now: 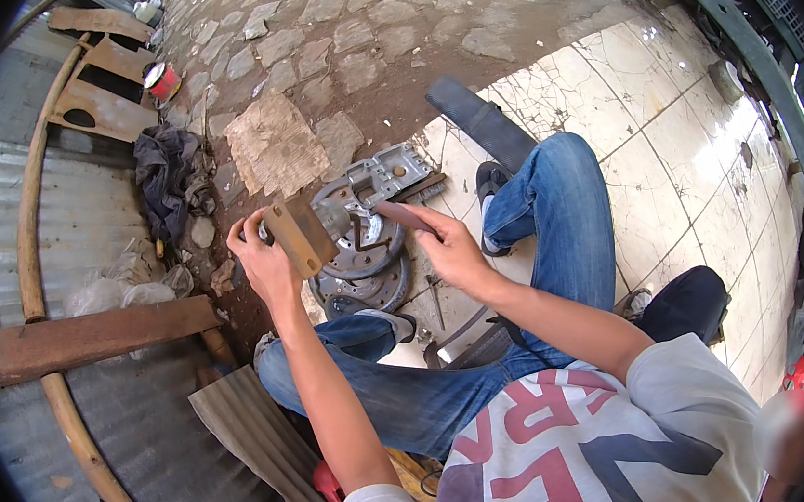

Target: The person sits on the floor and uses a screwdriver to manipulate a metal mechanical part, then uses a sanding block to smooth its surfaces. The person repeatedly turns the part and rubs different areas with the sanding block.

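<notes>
My left hand (265,256) is raised in front of me, fingers closed round the left side of a metal part. This metal part (305,241) has a rusty brown, block-like face with holes and a grey round section to its right. In my right hand (456,253) a flat dark reddish-brown strip (402,215), which looks like sandpaper, is pinched between thumb and fingers. Its far end comes close to the grey section; I cannot tell whether they touch. Below lie round grey metal plates (374,290) and a silver cast housing (390,170).
A wire brush (423,191) lies beside the housing. Beyond are a flat stone slab (276,144) and a dark rubber-like strip (481,122). Corrugated metal sheets (59,202) and a wooden beam (91,340) stand at left. A red can (161,81) sits far left.
</notes>
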A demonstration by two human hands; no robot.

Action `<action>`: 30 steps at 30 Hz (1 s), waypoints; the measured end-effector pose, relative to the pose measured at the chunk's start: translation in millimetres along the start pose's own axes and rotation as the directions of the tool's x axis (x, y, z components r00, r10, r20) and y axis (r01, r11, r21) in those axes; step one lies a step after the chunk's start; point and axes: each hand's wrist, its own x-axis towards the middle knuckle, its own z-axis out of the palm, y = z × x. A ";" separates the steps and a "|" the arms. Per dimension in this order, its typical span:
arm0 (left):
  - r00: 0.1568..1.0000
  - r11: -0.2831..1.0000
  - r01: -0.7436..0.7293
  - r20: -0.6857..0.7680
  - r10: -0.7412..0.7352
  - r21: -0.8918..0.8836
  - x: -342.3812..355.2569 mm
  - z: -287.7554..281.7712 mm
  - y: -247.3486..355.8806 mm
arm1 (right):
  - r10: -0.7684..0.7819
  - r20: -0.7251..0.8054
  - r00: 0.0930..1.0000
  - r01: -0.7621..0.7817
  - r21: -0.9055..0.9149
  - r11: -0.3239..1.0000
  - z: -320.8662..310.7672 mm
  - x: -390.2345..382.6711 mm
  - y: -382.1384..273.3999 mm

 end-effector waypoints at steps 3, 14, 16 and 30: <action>0.998 0.999 -0.048 -0.037 0.049 0.014 -7.1 1.5 -5.2 | -0.033 -0.090 0.995 0.032 -0.010 0.999 21.1 12.9 -13.6; 1.000 0.999 -0.020 -0.014 0.019 -0.048 -24.6 -1.8 13.2 | -0.169 0.017 0.985 0.170 -0.020 0.985 65.9 9.7 -41.0; 1.000 0.999 -0.020 -0.023 0.019 -0.033 -26.4 -0.5 12.5 | -0.130 0.039 0.991 0.126 0.077 0.989 63.9 0.3 -51.3; 0.999 0.999 -0.034 -0.007 0.033 -0.031 -24.4 -4.9 16.4 | -0.412 0.207 0.887 0.461 -0.396 0.794 60.4 -11.9 -47.4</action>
